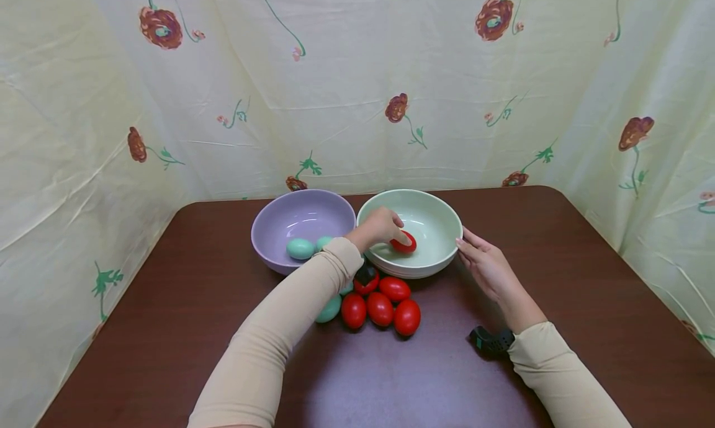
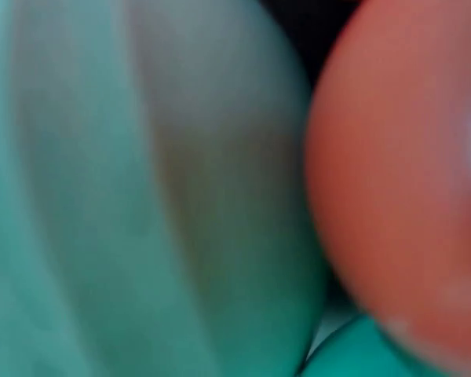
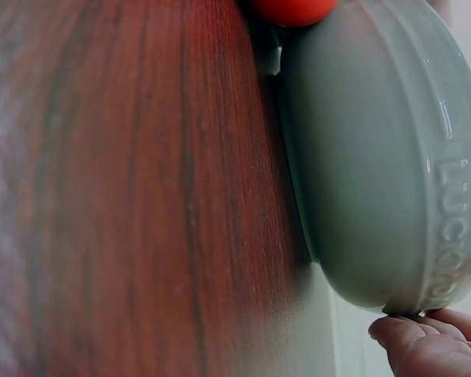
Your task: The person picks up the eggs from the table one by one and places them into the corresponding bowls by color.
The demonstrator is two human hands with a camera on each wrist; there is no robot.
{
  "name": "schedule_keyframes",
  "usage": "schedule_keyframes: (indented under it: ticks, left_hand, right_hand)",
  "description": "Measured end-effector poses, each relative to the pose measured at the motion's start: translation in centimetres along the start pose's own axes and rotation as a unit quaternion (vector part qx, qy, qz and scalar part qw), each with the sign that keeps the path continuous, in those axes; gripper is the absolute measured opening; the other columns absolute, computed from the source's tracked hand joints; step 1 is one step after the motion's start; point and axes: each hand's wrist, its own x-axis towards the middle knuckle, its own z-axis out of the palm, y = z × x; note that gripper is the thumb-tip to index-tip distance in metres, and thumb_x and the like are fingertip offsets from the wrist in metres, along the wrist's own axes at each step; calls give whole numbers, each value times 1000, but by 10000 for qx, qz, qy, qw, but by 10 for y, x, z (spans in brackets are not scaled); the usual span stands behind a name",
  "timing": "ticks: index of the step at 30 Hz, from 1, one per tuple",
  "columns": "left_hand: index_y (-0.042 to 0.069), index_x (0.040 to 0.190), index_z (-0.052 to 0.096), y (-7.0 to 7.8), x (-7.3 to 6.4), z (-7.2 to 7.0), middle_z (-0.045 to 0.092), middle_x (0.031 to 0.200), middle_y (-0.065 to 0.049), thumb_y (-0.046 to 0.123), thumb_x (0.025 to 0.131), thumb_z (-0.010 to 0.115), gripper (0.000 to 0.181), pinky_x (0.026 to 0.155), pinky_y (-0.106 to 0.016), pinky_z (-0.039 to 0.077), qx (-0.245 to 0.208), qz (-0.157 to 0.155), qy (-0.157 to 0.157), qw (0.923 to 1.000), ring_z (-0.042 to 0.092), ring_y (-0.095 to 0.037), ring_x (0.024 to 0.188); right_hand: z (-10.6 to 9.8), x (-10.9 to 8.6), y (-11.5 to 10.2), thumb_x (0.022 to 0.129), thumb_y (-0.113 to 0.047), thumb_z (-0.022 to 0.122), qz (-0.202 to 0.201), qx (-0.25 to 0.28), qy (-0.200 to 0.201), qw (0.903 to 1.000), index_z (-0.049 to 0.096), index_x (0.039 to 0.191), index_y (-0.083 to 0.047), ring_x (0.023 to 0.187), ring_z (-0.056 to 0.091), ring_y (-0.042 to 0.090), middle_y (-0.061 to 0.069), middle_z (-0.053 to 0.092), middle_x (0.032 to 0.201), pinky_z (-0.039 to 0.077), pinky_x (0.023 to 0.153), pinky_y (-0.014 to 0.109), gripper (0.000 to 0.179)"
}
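My left hand [image 1: 384, 228] reaches over the near-left rim of the pale green bowl [image 1: 441, 229], its thumb and fingers pinching a red egg [image 1: 406, 244] low inside it. My right hand [image 1: 487, 265] holds the same bowl at its right side, thumb at the rim and fingers against the outer wall. Seen from the right wrist, those fingers [image 3: 432, 342] meet the bowl's side [image 3: 361, 173] below raised lettering. The left wrist view is filled by the blurred bowl wall [image 2: 220, 196] and a red egg [image 2: 408, 173] close up.
A purple bowl [image 1: 268, 229] with teal eggs [image 1: 300, 249] stands directly left. Several red eggs [image 1: 380, 309] and teal eggs [image 1: 328, 309] lie in front of the bowls on the dark wooden table [image 1: 167, 329]. A floral curtain [image 1: 346, 105] hangs behind.
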Motion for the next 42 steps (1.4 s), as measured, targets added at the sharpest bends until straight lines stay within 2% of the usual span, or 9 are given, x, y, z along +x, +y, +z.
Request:
schedule_keyframes:
  ticks: [7,13,17,25,29,35,40,42]
  left_hand:
    - [1,121,69,0,-3,-10,72,114,-14,18,83,78,43,76,-24,49,-113,75,10,9999,68,-32,100]
    - [6,120,71,0,-16,-20,73,118,-8,23,82,80,42,95,-33,52,-98,232,407,9989,64,-25,111]
    - [7,122,71,-2,-30,-25,73,118,-7,24,83,79,43,99,-34,50,-313,425,581,9969,63,-22,115]
    - [9,119,71,-2,-69,-29,73,118,-8,23,83,80,40,102,-34,50,-1106,637,590,9901,66,-19,114]
    - [10,119,71,-3,-87,-23,74,118,-6,23,82,81,40,99,-32,53,-1311,760,615,9865,67,-19,115]
    - [11,119,72,-6,-109,-6,74,118,-6,22,82,81,39,100,-33,52,-1461,914,557,9835,67,-23,116]
    - [13,120,71,-6,-125,8,74,118,-5,21,81,82,41,98,-31,53,-1649,910,407,9813,70,-21,111]
    - [11,121,70,-6,-130,13,74,117,-8,20,81,82,42,96,-29,54,-1651,1011,402,9803,72,-22,107]
  right_hand:
    - [0,-1,-1,106,-19,45,22,-25,21,10000,11,158,-2,153,13,20,8,6,168,17,122,34,64]
    - [1,0,-1,107,-18,43,9,-7,9,10000,11,158,-2,154,13,21,8,6,168,17,122,34,63]
    - [1,0,0,106,-18,45,8,30,2,10000,11,158,-2,153,14,21,8,6,168,17,122,34,63]
    - [0,0,0,106,-18,45,-3,44,-5,10000,13,158,-2,153,15,21,9,6,168,17,122,34,63]
    - [1,0,-1,106,-18,46,38,72,0,10000,12,158,-3,153,14,20,9,5,168,16,122,33,64]
    - [1,2,0,105,-20,47,-22,94,-12,10000,12,158,-2,153,14,20,9,6,168,17,122,32,65]
    - [1,2,1,105,-20,48,-29,91,9,10000,12,158,-2,153,14,21,10,5,168,16,122,33,66]
    - [2,2,1,105,-20,48,-16,82,19,10000,12,158,-3,153,14,21,10,5,167,16,122,33,66]
